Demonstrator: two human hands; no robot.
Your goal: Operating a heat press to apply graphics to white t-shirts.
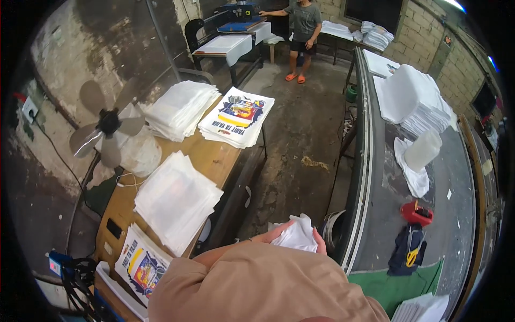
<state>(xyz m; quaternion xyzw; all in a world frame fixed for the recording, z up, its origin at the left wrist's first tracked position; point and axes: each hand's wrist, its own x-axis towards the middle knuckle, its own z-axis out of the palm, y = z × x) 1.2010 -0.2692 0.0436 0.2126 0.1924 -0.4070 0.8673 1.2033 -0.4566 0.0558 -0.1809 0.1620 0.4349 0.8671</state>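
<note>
A bunched white cloth [298,234] is held between my two hands, low in front of my body. My left hand [280,231] grips its left side, the fingers partly hidden by the folds. My right hand [320,244] closes on the opposite side, and only part of it shows past my brown shirt. The cloth hangs over the gap between the wooden table [222,163] and the long dark table [370,225]. What lies under the cloth is hidden by my body.
Stacks of white sheets [177,196] and printed sheets [236,115] cover the left table beside a fan [109,122]. On the right stand folded white cloths [416,102], a white plastic container [424,150], a red object [416,213] and yellow-handled scissors [412,256]. Another person [304,24] works at a press [238,19].
</note>
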